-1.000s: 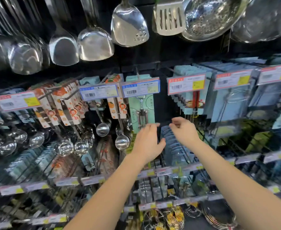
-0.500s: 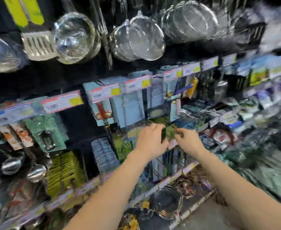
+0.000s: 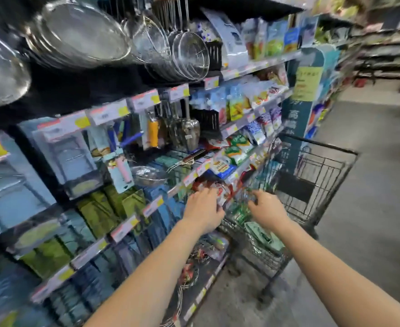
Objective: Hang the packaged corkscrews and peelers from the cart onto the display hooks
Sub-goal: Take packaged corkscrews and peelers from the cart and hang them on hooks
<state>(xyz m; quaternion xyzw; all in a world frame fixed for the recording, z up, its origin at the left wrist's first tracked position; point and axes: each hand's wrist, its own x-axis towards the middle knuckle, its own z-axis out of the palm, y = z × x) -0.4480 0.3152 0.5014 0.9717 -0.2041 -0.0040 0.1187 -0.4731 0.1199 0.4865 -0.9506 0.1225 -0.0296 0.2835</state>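
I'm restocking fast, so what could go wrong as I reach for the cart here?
1. The view is blurred mid-turn, so the right hand may fumble the packages lying in the cart.
2. The left hand passes close to the shelf packets and could knock them off.

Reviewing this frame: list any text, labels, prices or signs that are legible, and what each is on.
"高端" (uncertain): large pale characters on the teal end panel behind the cart; those below are cut off.
Yellow notice on that panel: writing blurred, unreadable.
Shelf price tags: blurred.
Product packages: print too blurred.

Grey shop floor [image 3: 371,185], stocked shelving [image 3: 253,67]
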